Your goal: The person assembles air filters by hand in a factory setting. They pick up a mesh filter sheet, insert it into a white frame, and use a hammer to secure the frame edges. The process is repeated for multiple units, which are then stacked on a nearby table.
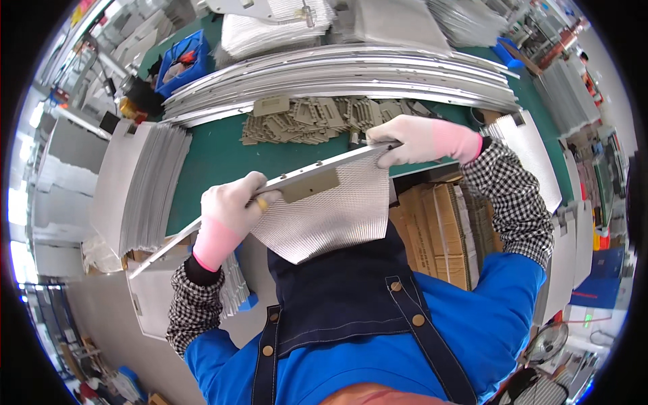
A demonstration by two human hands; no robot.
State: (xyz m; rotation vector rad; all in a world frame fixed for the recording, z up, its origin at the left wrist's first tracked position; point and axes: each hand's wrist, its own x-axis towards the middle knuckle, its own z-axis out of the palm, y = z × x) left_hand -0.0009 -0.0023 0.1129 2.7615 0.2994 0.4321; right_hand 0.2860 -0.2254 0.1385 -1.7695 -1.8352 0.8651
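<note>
We've got both gloved hands, left hand (233,202) and right hand (412,138), fingers clamped on the long silver metal-framed mesh panel (324,209); loosen one end and it probably twists, denting mesh.

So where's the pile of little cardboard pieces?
In the head view, the pile of cardboard pieces lies on the green table, above the two gloved hands, just below the long stack of curved metal strips.
</note>
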